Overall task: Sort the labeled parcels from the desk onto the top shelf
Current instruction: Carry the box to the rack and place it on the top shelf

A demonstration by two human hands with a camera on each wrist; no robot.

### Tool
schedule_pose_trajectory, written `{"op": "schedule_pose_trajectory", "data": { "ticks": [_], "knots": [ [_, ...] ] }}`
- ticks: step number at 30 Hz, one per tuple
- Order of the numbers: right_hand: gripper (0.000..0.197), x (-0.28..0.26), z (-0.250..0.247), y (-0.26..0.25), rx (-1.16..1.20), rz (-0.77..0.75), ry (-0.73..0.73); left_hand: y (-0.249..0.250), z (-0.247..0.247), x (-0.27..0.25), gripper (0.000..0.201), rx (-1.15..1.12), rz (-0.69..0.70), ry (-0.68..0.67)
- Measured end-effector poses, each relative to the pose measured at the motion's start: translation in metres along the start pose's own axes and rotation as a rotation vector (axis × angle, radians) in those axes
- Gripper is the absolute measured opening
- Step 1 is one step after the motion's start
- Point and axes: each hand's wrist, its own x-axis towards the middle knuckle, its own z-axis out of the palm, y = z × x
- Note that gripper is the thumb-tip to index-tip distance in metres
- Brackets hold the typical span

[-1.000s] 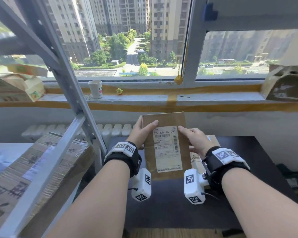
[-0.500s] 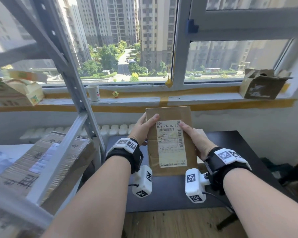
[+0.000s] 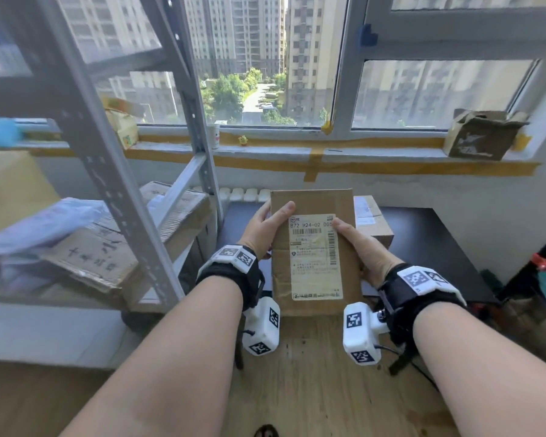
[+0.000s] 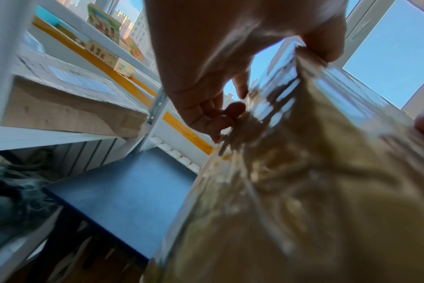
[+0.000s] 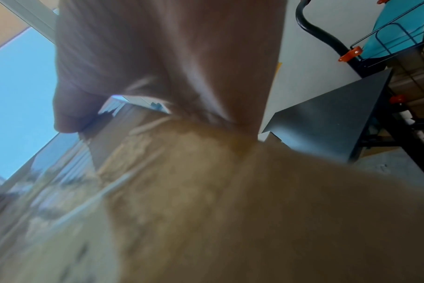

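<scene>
Both hands, left hand [image 3: 263, 230] and right hand [image 3: 364, 250], clamp the labeled parcel [image 3: 316, 253] by its long edges, fingers wrapped underneath; stiff cardboard, probably light, tape maybe slippery.

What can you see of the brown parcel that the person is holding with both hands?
The parcel is a flat brown cardboard box, glossy with clear tape. A long white shipping label with barcodes and the print "872 H24-02" faces the camera. It is held upright, in the air above the dark desk. The left hand grips its left edge, the right hand its right edge, thumbs on the front.
</scene>
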Motion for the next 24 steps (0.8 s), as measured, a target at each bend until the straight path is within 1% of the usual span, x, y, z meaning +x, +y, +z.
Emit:
{"op": "schedule_pose_trajectory", "data": {
  "ticks": [2,3,4,5,7,9,13,15,18,19,21,22,23,24],
  "knots": [
    [0.036,-0.019,0.011,0.005,-0.013,-0.002,-0.036,-0.005,-0.011,-0.024,0.083,0.024,-0.029,0.033],
    [0.038,-0.027,0.018,0.006,-0.024,-0.003,-0.054,-0.008,-0.019,-0.036,0.099,0.022,-0.049,0.050],
    [0.041,-0.034,0.026,0.008,-0.035,-0.002,-0.069,-0.011,-0.027,-0.046,0.108,0.015,-0.069,0.071],
    [0.044,-0.041,0.034,0.009,-0.053,0.002,-0.082,-0.013,-0.035,-0.056,0.111,0.005,-0.080,0.092],
    [0.052,-0.056,0.053,0.011,-0.090,0.018,-0.104,-0.019,-0.054,-0.074,0.110,-0.016,-0.093,0.137],
    [0.055,-0.069,0.073,0.014,-0.105,0.018,-0.130,-0.023,-0.073,-0.094,0.108,-0.035,-0.091,0.166],
    [0.052,-0.092,0.119,0.014,-0.121,-0.005,-0.155,-0.025,-0.114,-0.133,0.103,-0.007,-0.113,0.242],
    [0.045,-0.102,0.146,0.012,-0.126,-0.019,-0.174,-0.025,-0.139,-0.152,0.107,0.017,-0.113,0.261],
    [0.034,-0.120,0.194,0.008,-0.114,-0.030,-0.214,-0.029,-0.184,-0.180,0.101,0.012,-0.106,0.288],
    [0.034,-0.125,0.211,0.008,-0.102,-0.033,-0.221,-0.031,-0.200,-0.191,0.101,0.010,-0.107,0.309],
    [0.043,-0.139,0.250,0.006,-0.090,-0.051,-0.241,-0.030,-0.236,-0.215,0.103,0.009,-0.109,0.355],
    [0.050,-0.146,0.271,0.005,-0.081,-0.061,-0.250,-0.030,-0.256,-0.227,0.099,0.016,-0.107,0.368],
    [0.056,-0.152,0.292,0.004,-0.071,-0.069,-0.260,-0.030,-0.275,-0.240,0.088,0.022,-0.105,0.379],
    [0.059,-0.159,0.313,0.003,-0.063,-0.075,-0.269,-0.030,-0.295,-0.253,0.071,0.013,-0.097,0.380]
  ]
}}
